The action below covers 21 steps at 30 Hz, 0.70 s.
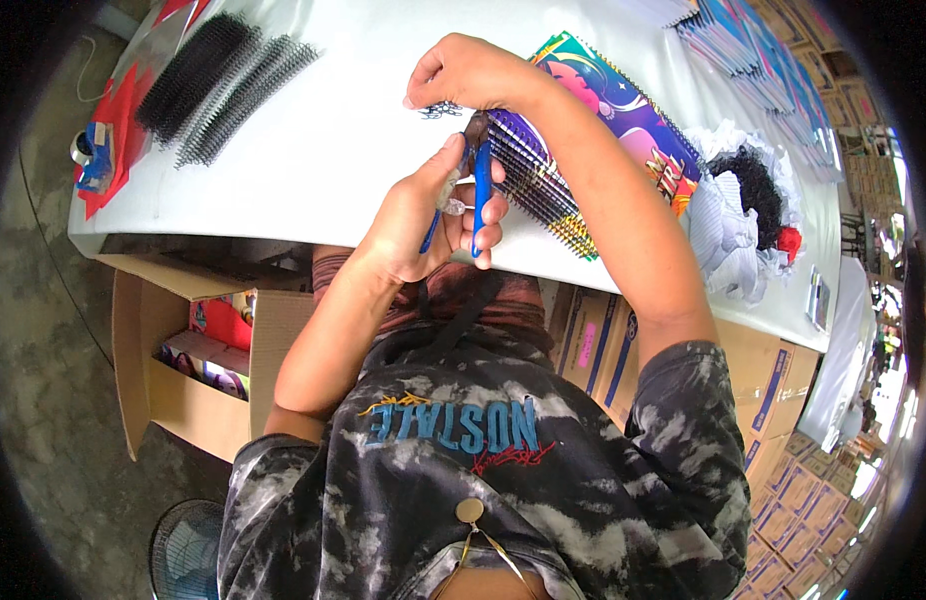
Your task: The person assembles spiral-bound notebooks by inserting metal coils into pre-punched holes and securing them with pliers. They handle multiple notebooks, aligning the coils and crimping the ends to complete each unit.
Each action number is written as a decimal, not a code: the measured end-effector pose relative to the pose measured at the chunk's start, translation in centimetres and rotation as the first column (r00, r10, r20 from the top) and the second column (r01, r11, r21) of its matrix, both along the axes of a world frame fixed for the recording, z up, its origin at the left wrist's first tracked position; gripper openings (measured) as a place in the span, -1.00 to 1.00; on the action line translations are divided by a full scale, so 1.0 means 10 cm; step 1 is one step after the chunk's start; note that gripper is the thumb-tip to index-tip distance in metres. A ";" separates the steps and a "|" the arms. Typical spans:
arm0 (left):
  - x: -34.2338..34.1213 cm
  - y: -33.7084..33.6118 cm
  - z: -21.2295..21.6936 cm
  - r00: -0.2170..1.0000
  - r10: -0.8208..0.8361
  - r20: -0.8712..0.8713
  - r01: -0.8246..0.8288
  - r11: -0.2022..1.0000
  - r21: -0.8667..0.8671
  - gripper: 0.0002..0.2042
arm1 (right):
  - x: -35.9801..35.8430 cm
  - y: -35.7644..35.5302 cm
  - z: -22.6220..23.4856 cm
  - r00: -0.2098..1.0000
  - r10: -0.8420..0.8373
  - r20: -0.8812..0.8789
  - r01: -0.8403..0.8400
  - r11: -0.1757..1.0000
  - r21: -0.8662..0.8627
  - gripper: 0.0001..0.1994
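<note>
My left hand (423, 210) is wrapped round a pair of blue-handled pliers (482, 190), handles somewhat apart, dark jaws pointing away from me. The jaws are at the near left corner of a stack of spiral-bound notebooks (623, 105) with colourful covers and black coils. Past the pliers, my right hand (453, 75) is closed with its fingers curled down; whether anything small is pinched in them is hidden. Just below it lie small curled bits of black wire (443, 110) on the white table. My right forearm crosses over the notebooks and covers part of them.
Black spiral coils (208, 90) lie at the far left of the white table (353, 150), beside red sheets and a tape roll (81, 148). At right sit a bag of black coils (743, 190) and stacked notebooks (743, 60). An open carton (198, 390) stands below left.
</note>
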State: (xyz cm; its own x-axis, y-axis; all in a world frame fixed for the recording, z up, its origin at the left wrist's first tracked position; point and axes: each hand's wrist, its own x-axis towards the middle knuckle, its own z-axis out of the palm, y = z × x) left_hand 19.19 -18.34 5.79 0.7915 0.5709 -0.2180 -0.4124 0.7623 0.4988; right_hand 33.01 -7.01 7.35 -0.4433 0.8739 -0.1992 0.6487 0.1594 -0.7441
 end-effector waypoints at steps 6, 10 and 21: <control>-0.04 -0.14 0.01 0.982 0.081 -0.172 -0.070 0.995 0.070 -0.47 | 0.07 -0.02 0.09 0.946 -0.083 -0.313 0.120 0.988 0.100 -0.73; -0.25 -0.19 -0.14 0.991 0.066 -0.118 -0.060 0.997 0.053 -0.41 | 0.48 -0.21 1.02 0.860 -0.199 -0.470 0.370 0.877 0.307 -0.78; -0.46 -0.26 -0.57 0.959 0.168 -0.229 -0.199 0.973 -0.119 -0.51 | 3.21 -1.21 0.29 0.212 -0.977 0.025 0.562 0.143 0.815 -0.66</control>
State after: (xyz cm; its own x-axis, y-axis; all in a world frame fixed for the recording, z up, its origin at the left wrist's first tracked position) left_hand 14.59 -20.96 0.11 0.6012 0.6533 -0.4601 -0.4458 0.7521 0.4854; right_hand 65.12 -19.14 10.28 0.5564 0.5894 0.5857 0.8221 -0.4930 -0.2849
